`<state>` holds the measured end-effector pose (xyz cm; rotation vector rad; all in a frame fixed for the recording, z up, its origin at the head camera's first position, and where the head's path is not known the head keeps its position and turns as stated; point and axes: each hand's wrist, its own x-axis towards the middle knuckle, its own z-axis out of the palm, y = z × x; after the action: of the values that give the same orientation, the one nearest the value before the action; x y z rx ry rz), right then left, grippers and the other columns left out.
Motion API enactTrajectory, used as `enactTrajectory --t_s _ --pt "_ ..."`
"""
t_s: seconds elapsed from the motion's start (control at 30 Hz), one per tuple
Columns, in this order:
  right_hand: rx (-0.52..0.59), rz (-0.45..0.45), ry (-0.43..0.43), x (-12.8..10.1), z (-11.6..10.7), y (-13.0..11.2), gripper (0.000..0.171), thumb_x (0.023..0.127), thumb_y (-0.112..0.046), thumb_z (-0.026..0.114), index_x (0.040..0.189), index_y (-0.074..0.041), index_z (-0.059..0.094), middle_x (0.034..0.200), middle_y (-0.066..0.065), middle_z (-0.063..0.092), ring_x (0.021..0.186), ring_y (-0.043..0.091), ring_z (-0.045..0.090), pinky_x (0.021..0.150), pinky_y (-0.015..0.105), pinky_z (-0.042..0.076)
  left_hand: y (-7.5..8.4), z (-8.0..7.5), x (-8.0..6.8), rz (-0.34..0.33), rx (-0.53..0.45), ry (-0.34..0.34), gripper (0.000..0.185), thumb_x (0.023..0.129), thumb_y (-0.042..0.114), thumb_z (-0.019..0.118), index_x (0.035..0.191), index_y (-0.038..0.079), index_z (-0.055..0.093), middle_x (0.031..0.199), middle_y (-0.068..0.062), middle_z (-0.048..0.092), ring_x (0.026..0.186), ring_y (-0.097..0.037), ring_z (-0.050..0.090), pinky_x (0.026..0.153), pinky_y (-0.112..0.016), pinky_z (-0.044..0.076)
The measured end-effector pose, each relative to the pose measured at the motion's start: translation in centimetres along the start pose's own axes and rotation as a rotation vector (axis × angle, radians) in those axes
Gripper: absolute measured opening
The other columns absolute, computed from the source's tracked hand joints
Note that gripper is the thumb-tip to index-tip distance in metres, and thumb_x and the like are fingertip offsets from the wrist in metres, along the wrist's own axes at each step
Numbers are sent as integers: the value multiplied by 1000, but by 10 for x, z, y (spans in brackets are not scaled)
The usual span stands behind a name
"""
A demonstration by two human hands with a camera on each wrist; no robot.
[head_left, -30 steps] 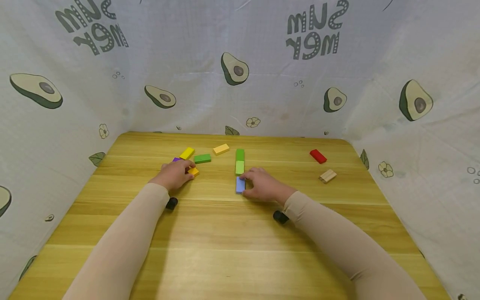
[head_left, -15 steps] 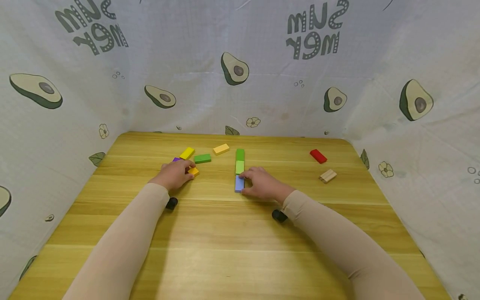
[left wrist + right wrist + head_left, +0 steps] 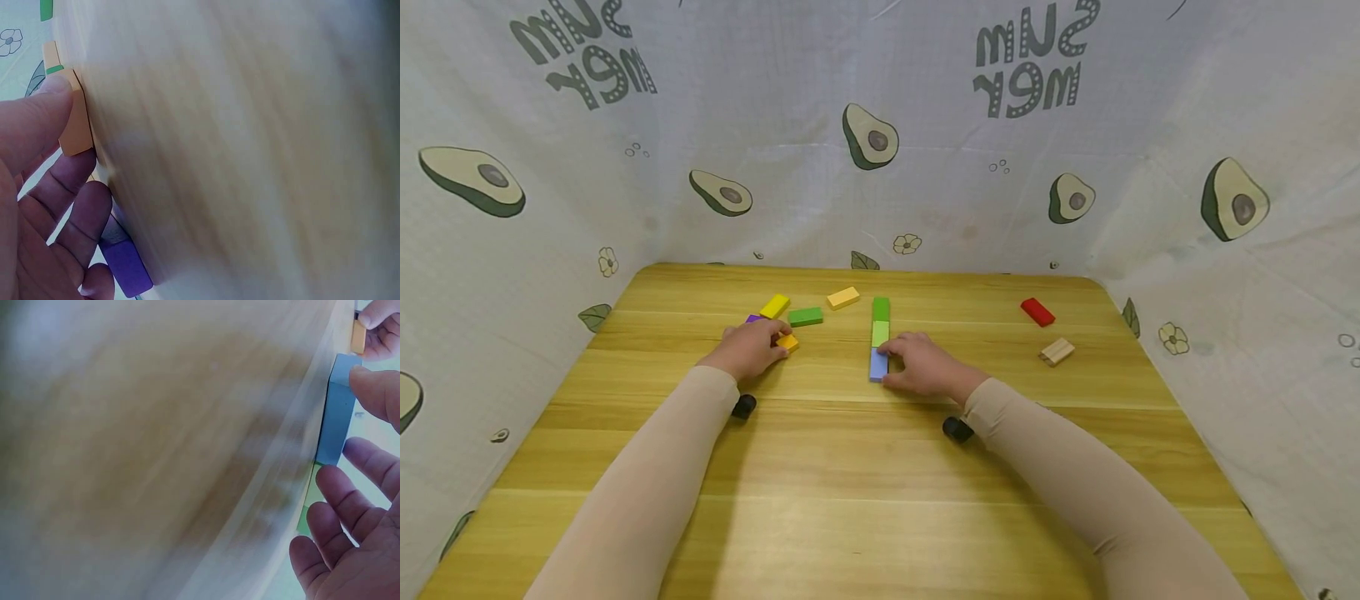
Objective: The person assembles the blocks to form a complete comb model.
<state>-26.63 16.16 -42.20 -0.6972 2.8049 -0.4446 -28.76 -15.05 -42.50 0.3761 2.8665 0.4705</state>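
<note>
Right hand (image 3: 925,367) is grasping the blue block (image 3: 878,364), thumb at its near end, fingers along its side. The block is lying on the table (image 3: 880,500), touching the near end of the light green block (image 3: 880,333). Left hand (image 3: 748,350) is pinching an orange block (image 3: 787,342), left of that green block.

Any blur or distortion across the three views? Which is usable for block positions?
Head view: sharp, evenly lit, wide-angle bowing at the edges; blue block and right hand read clearly. Left wrist: table smeared and soft; orange block and left hand legible. Right wrist: table blurred too. Use head.
</note>
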Motion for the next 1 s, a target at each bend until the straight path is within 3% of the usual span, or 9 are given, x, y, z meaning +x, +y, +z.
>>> enactTrajectory --t_s 1.0 --pt "17 -15 -7 7 0 5 52 82 -38 69 128 -18 55 130 3 52 120 23 42 103 37 35 -1 0 -1 23 -18 3 38 90 35 59 125 22 53 122 1 60 118 -23 52 95 -51 28"
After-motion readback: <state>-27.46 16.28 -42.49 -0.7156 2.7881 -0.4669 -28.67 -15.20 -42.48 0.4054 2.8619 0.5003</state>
